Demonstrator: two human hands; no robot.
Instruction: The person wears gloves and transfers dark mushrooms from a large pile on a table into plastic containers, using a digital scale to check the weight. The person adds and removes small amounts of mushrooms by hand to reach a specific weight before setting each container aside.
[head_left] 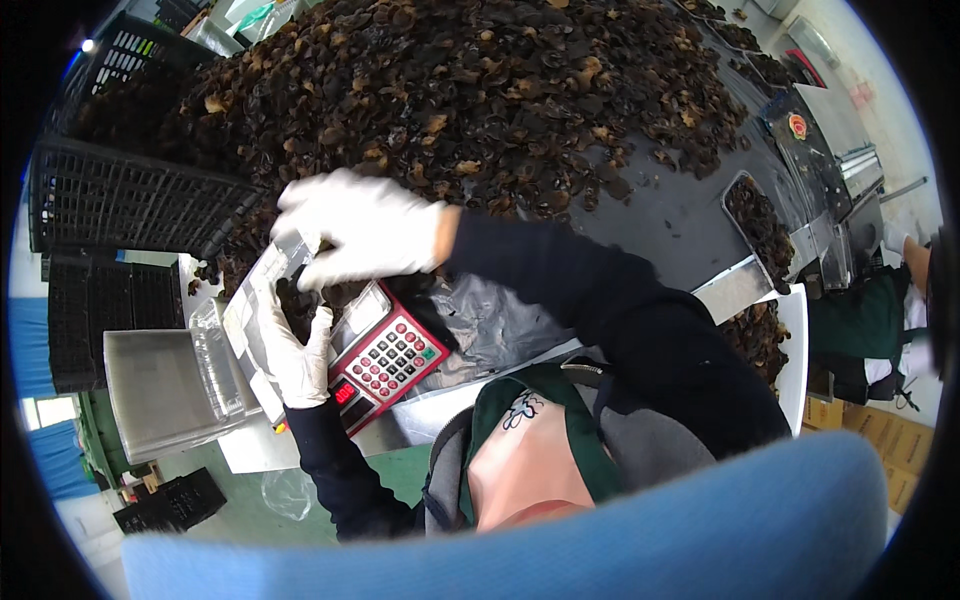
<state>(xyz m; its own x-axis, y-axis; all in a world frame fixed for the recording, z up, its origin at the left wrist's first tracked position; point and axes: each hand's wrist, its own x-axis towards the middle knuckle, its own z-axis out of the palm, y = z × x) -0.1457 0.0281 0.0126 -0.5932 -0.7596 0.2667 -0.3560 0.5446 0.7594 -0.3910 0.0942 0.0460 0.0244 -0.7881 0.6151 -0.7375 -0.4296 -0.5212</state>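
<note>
My left hand point(295, 355), in a white glove, lies at the platform of a red and silver digital scale point(382, 358). Its thumb and fingers stand apart beside a small heap of dark brown, dried-fungus-like pieces point(297, 305). Just above that heap, my right hand point(365, 225), also white-gloved, reaches in from the right, smeared by motion, thumb and fingers apart. I make out nothing held in it. Clear plastic shows around the small heap, but its shape is partly hidden by my hands. The scale's red display is lit.
A large mound of the same brown pieces point(460, 100) covers the far table. Black crates point(130, 200) stand at left, near stacked clear plastic trays point(160, 385). A filled tray point(757, 225) lies at right. Another person's dark green clothing point(850, 325) shows at far right.
</note>
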